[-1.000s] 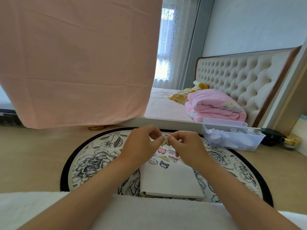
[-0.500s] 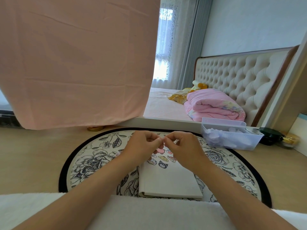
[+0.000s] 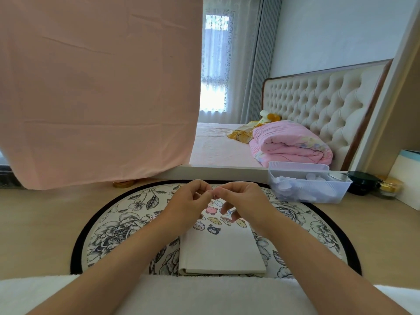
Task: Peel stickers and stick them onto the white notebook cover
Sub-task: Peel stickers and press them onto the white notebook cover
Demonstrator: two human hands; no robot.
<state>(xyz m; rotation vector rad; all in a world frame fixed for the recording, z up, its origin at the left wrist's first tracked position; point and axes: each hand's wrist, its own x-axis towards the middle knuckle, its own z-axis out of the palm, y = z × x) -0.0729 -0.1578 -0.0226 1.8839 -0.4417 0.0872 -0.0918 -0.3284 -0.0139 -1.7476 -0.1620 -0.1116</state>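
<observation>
Pinching at the fingertips: left hand [image 3: 188, 204] and right hand [image 3: 246, 204] meet thumb to forefinger, both nipping one tiny sticker [image 3: 213, 195], too small to read its design. The other fingers are loosely curled, and the right hand's lower ones hang just over the cover.

White notebook [image 3: 221, 248]: closed and flat at 6 o'clock from the hands, on a round floral mat [image 3: 118, 226] with a black border. Cartoon stickers [image 3: 214, 223] sit in rows on the cover's far end, partly hidden by the hands.

2 o'clock from the hands: a translucent plastic bin [image 3: 336, 194] at the mat's far right edge, on pale wood. It holds crumpled white-bluish pieces [image 3: 284, 183] and a round metal lid [image 3: 337, 177] in its right corner. At 3 o'clock of the bin sits a black round tub [image 3: 361, 181], then a gold-lidded jar [image 3: 389, 188].

10 o'clock: a hanging pink cloth [image 3: 97, 87], with a gold disc [image 3: 122, 184] under its hem.

1 o'clock: a folded pink quilt [image 3: 291, 144] on a bed, with a plush toy [image 3: 269, 115] behind it.
</observation>
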